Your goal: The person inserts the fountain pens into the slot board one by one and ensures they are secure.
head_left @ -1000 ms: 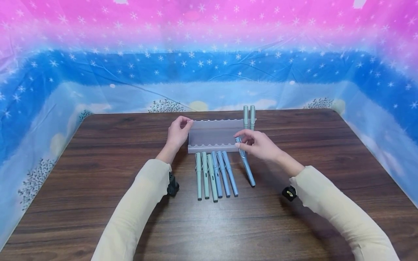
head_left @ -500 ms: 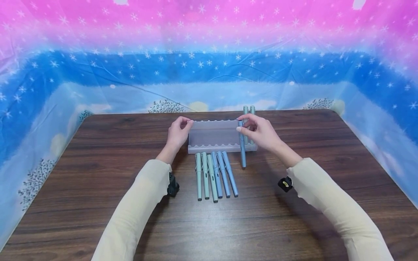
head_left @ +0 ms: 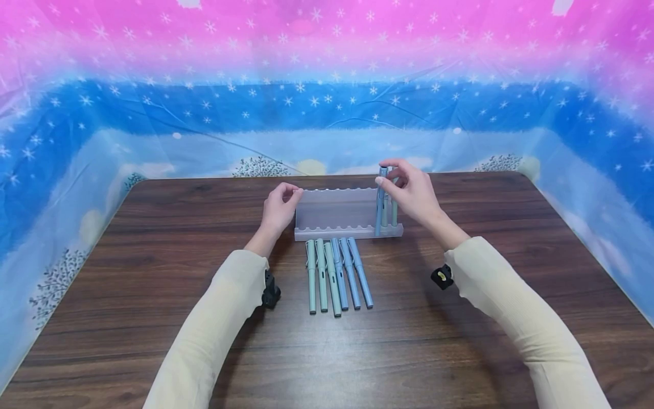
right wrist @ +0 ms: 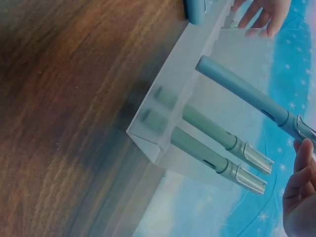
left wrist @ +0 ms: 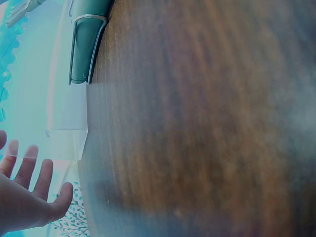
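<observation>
A translucent pen rack (head_left: 334, 210) with scalloped edges stands towards the back of the table. My left hand (head_left: 280, 207) grips its upper left corner with thumb and fingertips; the left wrist view shows those fingers (left wrist: 43, 175) bent at the rack's end. My right hand (head_left: 413, 190) pinches a blue fountain pen (head_left: 380, 210) near its cap top. This pen is nearly upright, its lower end over the rack's front ledge; in the right wrist view the blue pen (right wrist: 242, 91) is beside two green pens (right wrist: 212, 128) standing in the right-end slots.
In front of the rack, several capped pens lie side by side on the wooden table (head_left: 327, 363): green pens (head_left: 322, 278) on the left, blue pens (head_left: 352, 275) on the right. A snowflake-patterned cloth (head_left: 327, 102) hangs behind the table.
My right hand has lifted the blue pen from the table, moved it up and back to the rack and turned it nearly upright beside the green pens. My left hand has stayed at the corner.
</observation>
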`<state>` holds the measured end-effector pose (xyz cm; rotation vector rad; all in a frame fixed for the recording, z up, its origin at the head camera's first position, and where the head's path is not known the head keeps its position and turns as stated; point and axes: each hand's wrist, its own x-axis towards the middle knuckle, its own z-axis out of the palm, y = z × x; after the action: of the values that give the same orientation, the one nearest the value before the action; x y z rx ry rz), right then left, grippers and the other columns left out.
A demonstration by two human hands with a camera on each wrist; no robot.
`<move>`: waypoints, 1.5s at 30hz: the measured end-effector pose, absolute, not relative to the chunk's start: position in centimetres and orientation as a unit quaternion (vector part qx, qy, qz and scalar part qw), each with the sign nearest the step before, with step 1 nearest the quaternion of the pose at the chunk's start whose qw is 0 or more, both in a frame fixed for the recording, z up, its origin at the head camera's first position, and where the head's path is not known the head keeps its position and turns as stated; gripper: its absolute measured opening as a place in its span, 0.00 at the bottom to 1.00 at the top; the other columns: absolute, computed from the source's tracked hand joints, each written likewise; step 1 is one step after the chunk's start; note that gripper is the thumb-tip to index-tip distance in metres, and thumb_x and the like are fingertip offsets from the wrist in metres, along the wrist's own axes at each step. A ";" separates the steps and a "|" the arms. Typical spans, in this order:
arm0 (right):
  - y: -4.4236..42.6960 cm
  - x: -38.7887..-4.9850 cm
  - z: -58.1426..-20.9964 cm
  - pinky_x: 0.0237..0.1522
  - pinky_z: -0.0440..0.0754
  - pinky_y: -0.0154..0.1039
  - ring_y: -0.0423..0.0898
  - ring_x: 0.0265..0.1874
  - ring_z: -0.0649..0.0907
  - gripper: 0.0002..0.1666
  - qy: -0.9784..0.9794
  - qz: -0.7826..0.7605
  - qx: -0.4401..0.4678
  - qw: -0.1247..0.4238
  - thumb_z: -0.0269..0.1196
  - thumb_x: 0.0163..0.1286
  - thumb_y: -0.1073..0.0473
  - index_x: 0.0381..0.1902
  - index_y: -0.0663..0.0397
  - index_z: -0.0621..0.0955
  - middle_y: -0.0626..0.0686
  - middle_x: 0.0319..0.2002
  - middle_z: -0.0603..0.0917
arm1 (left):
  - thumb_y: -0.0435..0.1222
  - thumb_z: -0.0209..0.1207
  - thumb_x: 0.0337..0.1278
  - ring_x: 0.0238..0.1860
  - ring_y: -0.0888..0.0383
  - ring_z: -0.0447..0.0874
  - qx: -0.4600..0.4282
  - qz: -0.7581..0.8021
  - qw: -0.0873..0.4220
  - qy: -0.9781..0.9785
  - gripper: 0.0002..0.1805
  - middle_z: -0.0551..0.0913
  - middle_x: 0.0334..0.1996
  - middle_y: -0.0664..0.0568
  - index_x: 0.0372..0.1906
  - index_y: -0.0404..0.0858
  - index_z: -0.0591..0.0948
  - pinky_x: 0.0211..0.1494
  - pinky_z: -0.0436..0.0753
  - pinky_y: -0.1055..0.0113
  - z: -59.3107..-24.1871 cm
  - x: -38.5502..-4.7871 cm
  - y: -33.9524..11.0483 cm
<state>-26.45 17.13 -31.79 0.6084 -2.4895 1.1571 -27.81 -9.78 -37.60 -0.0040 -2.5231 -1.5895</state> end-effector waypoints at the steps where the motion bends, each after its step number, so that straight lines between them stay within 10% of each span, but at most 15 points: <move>1: 17.1 -26.5 -31.8 0.19 0.71 0.39 0.41 0.19 0.74 0.20 -0.872 0.408 0.212 0.170 0.58 0.62 0.50 0.51 0.49 0.74 0.49 0.31 0.81 | 0.43 0.51 0.59 0.47 0.52 0.72 -0.001 -0.532 0.079 -0.843 0.13 0.76 0.43 0.46 0.41 0.37 0.75 0.49 0.71 0.61 -37.6 -27.8 -9.8; 14: 17.0 -26.9 -32.5 0.17 0.71 0.36 0.39 0.17 0.74 0.19 -0.851 0.405 0.235 0.239 0.59 0.61 0.55 0.49 0.53 0.74 0.52 0.32 0.80 | 0.43 0.51 0.59 0.48 0.52 0.72 0.004 -0.532 0.078 -0.843 0.13 0.76 0.43 0.47 0.41 0.37 0.75 0.49 0.71 0.61 -37.8 -28.0 -9.8; 45: 17.1 -27.6 -33.3 0.21 0.70 0.39 0.42 0.21 0.74 0.19 -0.877 0.370 0.257 0.168 0.57 0.63 0.53 0.50 0.52 0.72 0.53 0.35 0.80 | 0.43 0.52 0.59 0.48 0.52 0.72 0.005 -0.532 0.080 -0.843 0.14 0.76 0.43 0.47 0.41 0.37 0.75 0.49 0.71 0.61 -37.7 -28.0 -9.8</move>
<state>-27.63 17.07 -33.34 0.7311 -2.4934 1.0518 -27.98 -9.83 -37.70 0.0155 -2.5208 -1.5916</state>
